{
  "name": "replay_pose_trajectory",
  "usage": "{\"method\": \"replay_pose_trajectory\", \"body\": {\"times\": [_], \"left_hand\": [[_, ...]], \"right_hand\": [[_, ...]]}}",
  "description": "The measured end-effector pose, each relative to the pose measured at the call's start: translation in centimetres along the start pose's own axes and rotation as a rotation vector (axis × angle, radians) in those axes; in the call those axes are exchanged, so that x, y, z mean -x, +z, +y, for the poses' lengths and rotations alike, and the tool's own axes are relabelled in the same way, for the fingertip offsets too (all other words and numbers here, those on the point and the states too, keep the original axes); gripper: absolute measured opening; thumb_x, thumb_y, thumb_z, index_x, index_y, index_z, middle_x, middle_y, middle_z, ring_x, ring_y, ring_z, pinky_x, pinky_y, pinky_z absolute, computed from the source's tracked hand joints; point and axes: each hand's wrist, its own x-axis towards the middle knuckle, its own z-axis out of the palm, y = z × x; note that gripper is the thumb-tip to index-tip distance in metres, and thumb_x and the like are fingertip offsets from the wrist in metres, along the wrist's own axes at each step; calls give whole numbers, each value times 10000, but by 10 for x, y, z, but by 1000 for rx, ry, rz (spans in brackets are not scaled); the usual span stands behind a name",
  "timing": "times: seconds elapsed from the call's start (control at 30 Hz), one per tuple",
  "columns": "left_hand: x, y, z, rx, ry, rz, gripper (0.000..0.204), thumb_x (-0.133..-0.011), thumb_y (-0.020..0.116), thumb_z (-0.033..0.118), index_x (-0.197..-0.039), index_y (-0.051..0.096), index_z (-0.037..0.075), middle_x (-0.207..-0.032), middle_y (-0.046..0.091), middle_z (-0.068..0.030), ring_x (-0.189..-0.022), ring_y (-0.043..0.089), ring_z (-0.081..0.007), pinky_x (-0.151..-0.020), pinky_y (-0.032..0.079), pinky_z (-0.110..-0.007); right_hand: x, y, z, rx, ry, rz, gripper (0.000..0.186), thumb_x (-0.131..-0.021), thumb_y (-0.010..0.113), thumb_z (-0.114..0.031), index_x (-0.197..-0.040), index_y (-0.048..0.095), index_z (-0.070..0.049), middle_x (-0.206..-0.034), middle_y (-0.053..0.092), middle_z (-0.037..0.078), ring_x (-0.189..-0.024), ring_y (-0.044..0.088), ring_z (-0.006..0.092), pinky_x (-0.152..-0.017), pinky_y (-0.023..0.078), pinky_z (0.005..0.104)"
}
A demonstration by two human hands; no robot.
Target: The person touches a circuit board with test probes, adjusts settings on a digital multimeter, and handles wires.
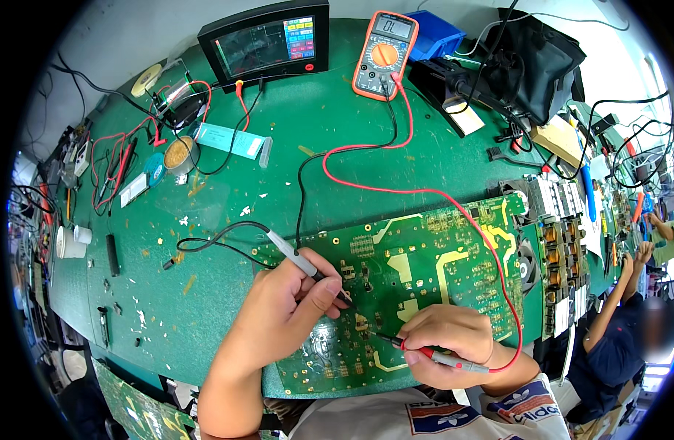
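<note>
A large green circuit board (425, 264) lies on the green bench mat in front of me. My left hand (282, 308) pinches a black test probe (307, 268) whose tip touches the board near its middle left. Just to the right, my right hand (443, 348) grips a red test probe (414, 350), its tip on the board close to the black one. A black lead and a red lead (395, 191) run from the probes up to an orange multimeter (384, 53) at the back.
A dark bench instrument with a screen (267, 45) stands at the back beside the multimeter. A soldering station (447, 88), a blue bin (434, 31), a brass-wool tin (179, 154) and loose leads lie around. Another person (616, 337) sits at the right.
</note>
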Motion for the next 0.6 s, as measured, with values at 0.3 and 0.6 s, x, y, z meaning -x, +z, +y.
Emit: {"method": "replay_pose_trajectory", "body": {"times": [0.3, 0.6], "left_hand": [[0, 1, 0, -19, 11, -13, 96, -1023, 559, 90, -1028, 545, -4, -859, 711, -90, -733, 691, -118, -637, 535, -238], [0, 1, 2, -43, 21, 2, 117, -1014, 584, 97, -1028, 557, -16, -802, 707, -84, -745, 723, -143, -645, 561, -267]], "right_hand": [[1, 0, 1, 4, -8, 1, 223, -693, 737, 76, -892, 667, 3, -731, 652, 98, -649, 674, 242, -571, 553, 322], [1, -1, 1, 6, -24, 4, 225, -692, 735, 74, -896, 667, 8, -724, 647, 98, -641, 671, 247, -562, 545, 322]]}}
